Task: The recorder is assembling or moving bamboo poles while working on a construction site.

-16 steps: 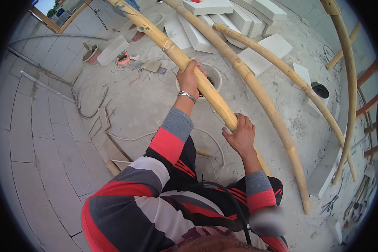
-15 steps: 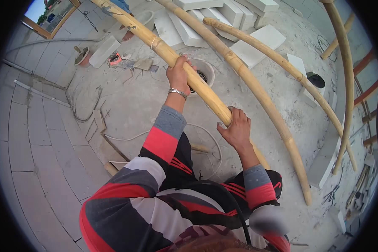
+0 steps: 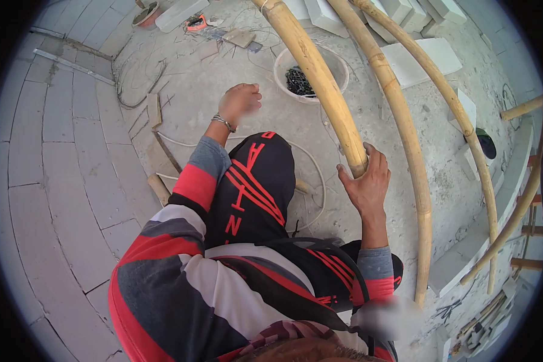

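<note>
Since the earlier frames the left hand (image 3: 240, 102) has let go of the bamboo pole (image 3: 315, 78) and now hangs free above the concrete floor (image 3: 181, 78), its grip curled into a loose fist on nothing, a bracelet at the wrist. Further right a white bucket (image 3: 339, 67) of dark bits stands behind the pole. The pole slants down from the top edge to the right hand (image 3: 366, 184), whose grip is wrapped around its lower end. Two more bamboo poles (image 3: 411, 151) curve away just beside it.
</note>
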The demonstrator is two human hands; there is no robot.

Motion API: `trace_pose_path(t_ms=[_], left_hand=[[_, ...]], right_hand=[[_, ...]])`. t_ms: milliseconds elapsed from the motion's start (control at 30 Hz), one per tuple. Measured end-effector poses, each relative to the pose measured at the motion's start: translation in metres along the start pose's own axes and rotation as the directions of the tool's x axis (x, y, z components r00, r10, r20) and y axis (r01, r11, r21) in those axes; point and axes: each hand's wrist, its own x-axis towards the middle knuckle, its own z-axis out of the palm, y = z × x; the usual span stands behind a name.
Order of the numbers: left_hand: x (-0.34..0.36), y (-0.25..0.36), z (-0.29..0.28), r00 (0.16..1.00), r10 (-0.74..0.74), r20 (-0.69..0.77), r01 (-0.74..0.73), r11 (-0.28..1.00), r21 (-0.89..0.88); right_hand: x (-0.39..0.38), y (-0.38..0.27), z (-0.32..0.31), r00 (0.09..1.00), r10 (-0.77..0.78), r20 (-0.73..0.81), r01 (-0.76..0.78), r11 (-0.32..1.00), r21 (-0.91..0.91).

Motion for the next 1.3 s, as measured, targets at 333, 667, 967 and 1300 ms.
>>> trace_pose_path(t_ms=[333, 667, 967, 1300], left_hand=[[-0.024, -0.269, -0.119, 0.878, -0.457, 0.139, 0.442, 0.888, 0.126], [-0.071, -0.299, -0.106, 0.92, -0.318, 0.228, 0.33, 0.944, -0.016], [-0.123, -0.073, -0.093, 0.944, -0.245, 0.222, 0.279, 0.95, -0.14], [-0.213, 0.004, -0.006, 0.903, 0.43, 0.012, -0.263, 0.53, 0.806]], right_hand=[[-0.012, -0.028, -0.003, 0.885, -0.206, -0.418, 0.249, 0.967, 0.052], [-0.045, -0.03, 0.046, 0.955, -0.122, 0.27, 0.069, 0.978, 0.199], [-0.041, -0.036, 0.022, 0.833, -0.097, 0.545, 0.049, 0.994, 0.101], [-0.015, -0.018, 0.023, 0.764, -0.133, 0.631, 0.026, 0.984, 0.176]])
